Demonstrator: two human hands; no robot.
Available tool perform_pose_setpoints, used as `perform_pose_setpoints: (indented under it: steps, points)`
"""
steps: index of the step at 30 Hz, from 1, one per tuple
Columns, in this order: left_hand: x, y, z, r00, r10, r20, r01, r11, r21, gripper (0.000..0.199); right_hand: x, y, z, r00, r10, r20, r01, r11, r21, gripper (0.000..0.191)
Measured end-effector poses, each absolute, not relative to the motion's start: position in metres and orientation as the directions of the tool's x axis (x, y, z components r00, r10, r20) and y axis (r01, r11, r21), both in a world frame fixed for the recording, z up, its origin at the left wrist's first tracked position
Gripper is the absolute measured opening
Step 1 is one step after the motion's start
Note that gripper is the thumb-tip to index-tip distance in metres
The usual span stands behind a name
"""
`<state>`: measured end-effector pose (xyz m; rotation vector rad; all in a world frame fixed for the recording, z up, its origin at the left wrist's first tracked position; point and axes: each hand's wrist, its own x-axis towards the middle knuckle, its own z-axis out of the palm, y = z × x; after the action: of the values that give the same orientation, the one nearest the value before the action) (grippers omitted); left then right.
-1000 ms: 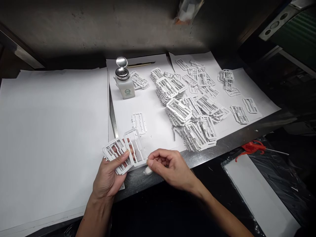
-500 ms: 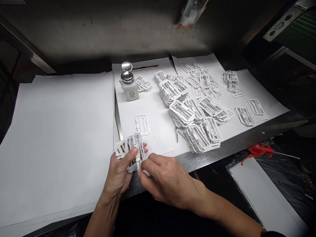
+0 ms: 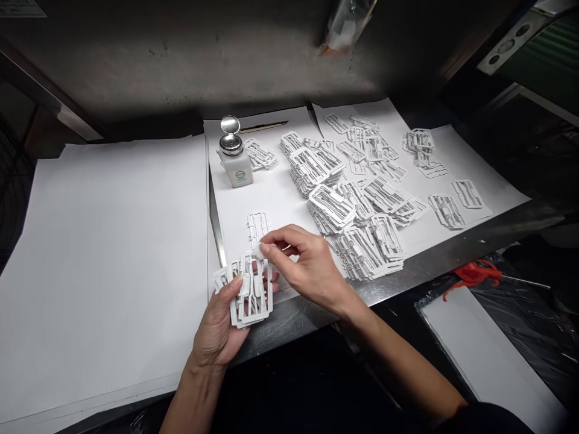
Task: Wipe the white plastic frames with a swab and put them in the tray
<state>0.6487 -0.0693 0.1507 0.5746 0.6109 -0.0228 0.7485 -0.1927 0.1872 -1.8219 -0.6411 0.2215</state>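
My left hand [image 3: 221,325] grips a fanned stack of white plastic frames [image 3: 254,301], thumb on top and fingertips showing behind. Pinched between the thumb and fingers of my right hand [image 3: 307,259] is a small white piece [image 3: 259,251], at the upper edge of that stack; its exact shape is hard to make out. Just beyond, a single white frame [image 3: 257,224] lies on the paper, partly covered by my right hand. Taller piles of similar frames [image 3: 332,208] stand to the right on the paper.
A white bottle [image 3: 238,169] with an open metal lid stands behind the hands. A thin brush-like tool [image 3: 265,126] lies at the back. White paper [image 3: 113,259] covers the left side. A red tool [image 3: 477,274] rests on black plastic at the lower right.
My right hand has moved up from the lower end of the held stack to its upper edge. The stack in my left hand has turned, showing the frames more face-on.
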Motion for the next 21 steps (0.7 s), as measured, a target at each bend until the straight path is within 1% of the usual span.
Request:
perform_pose_setpoints:
  steps: [2,4,6,9,12,16,18,21]
  points:
    - [0.648,-0.066,0.151,0.81,0.114,-0.575,0.223,0.846,0.483,0.027,0.751,-0.199,0.185,0.857,0.492,0.153,0.319,-0.274,-0.907,0.008]
    - [0.649,-0.063,0.151,0.799,0.104,-0.592,0.239,0.849,0.472,0.028,0.751,-0.207,0.185,0.878,0.456,0.144,0.302,-0.296,-0.906,0.007]
    - [0.651,-0.062,0.151,0.796,0.112,-0.595,0.236,0.848,0.474,0.028,0.749,-0.212,0.185,0.889,0.434,0.144,0.288,-0.287,-0.914,0.007]
    - [0.654,-0.066,0.152,0.795,0.129,-0.592,0.221,0.848,0.481,0.029,0.745,-0.211,0.187,0.883,0.438,0.167,0.306,-0.267,-0.914,0.007]
    - [0.657,-0.07,0.152,0.8,0.155,-0.58,0.189,0.852,0.488,0.029,0.742,-0.207,0.186,0.86,0.475,0.188,0.352,-0.283,-0.892,0.01]
    - [0.658,-0.071,0.152,0.787,0.214,-0.579,0.135,0.856,0.5,0.026,0.733,-0.204,0.181,0.807,0.549,0.217,0.448,-0.33,-0.831,0.011]
    - [0.659,-0.07,0.151,0.784,0.228,-0.577,0.12,0.857,0.502,0.025,0.724,-0.207,0.179,0.774,0.6,0.2,0.471,-0.335,-0.816,0.012]
    - [0.659,-0.067,0.151,0.791,0.197,-0.58,0.154,0.853,0.499,0.027,0.711,-0.214,0.179,0.724,0.672,0.157,0.46,-0.301,-0.835,0.012]
